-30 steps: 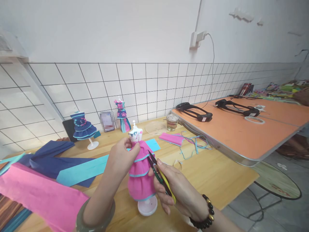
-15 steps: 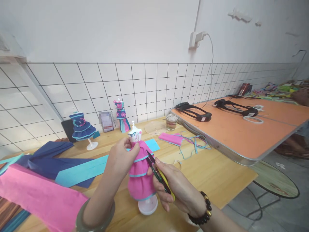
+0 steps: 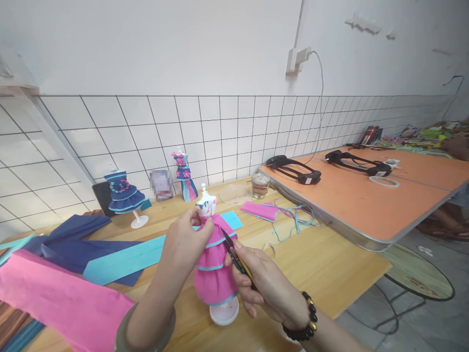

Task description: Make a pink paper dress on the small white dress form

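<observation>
A small white dress form (image 3: pixel 205 204) stands upright on its round base, wearing a tiered pink skirt (image 3: pixel 215 281) edged in light blue. My left hand (image 3: pixel 188 234) pinches the skirt's top at the waist, fingers closed around the form. In my right hand (image 3: pixel 252 274) are thread snips (image 3: pixel 234 254) with dark blades and a yellow-and-black handle. Their blades are together, with the tips over the skirt's top tier. How the tips meet the cloth I cannot tell.
Pink cloth (image 3: pixel 69 298), turquoise cloth (image 3: pixel 124 259) and navy cloth (image 3: pixel 76 232) lie left. Two dressed forms, one in a navy dress (image 3: pixel 126 190), stand behind. A glass jar (image 3: pixel 260 186), pink scrap (image 3: pixel 259 211) and ribbon trimmings (image 3: pixel 296 217) sit right, beside an orange table (image 3: pixel 366 205) bearing black headsets.
The snips' blades have come together from slightly apart. My left hand keeps its hold at the waist, and the dress form has barely shifted.
</observation>
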A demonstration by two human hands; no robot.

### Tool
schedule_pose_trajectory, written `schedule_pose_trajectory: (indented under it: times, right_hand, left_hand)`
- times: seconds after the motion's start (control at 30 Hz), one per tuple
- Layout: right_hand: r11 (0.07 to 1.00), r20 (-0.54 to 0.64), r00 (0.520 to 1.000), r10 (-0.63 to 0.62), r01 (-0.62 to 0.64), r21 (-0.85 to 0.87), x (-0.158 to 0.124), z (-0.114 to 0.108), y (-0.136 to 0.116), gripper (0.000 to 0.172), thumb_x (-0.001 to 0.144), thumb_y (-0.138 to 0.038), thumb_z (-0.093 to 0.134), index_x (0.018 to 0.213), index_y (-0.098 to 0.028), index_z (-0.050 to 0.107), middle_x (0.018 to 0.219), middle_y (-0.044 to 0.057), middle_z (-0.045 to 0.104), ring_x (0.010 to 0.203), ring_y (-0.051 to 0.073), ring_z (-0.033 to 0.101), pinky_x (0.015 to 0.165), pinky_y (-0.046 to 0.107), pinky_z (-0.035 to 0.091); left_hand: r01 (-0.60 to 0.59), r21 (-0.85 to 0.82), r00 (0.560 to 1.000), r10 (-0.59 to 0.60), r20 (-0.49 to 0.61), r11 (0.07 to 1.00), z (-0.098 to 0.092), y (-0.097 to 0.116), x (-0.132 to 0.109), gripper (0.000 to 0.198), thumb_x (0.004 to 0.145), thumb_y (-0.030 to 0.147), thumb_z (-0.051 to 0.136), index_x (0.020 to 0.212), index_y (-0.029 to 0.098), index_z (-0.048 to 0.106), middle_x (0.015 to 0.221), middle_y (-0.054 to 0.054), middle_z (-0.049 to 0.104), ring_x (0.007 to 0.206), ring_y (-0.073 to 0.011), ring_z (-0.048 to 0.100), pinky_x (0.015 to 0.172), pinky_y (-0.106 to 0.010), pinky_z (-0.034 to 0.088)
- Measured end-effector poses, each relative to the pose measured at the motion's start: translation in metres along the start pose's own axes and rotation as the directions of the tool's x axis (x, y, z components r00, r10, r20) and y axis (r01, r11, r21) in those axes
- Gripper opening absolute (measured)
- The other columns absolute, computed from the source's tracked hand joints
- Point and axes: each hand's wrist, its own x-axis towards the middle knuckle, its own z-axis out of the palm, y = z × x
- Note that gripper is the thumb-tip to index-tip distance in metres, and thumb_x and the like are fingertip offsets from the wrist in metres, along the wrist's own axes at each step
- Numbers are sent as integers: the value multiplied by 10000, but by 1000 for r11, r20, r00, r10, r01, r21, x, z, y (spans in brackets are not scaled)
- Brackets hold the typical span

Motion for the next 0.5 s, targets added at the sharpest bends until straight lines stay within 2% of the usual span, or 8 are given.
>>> schedule_pose_trajectory:
  times: [0.3,0.5]
  right_hand:
    - [1000,-17,1000,-18,18,19,1,2,1,479,748,-649,550,741,-175,483,408,-138,322,247,-4,215,262,131,348]
    - [1000,2,1000,-14,14,28,-1,1,3,477,785,-644,502,816,-169,509,456,-122,378,258,-2,227,272,141,360]
  left_hand:
    - [12,-3,1000,-12,1,1000,-1,5,-1,220,745,378,529,860,209,610,890,-31,718,862,-230,650,688,-285,444]
    - [52,-26,999,-51,6,998,-3,9,-3,224,733,369,534,851,199,617,870,-27,720,806,-220,656,660,-275,444]
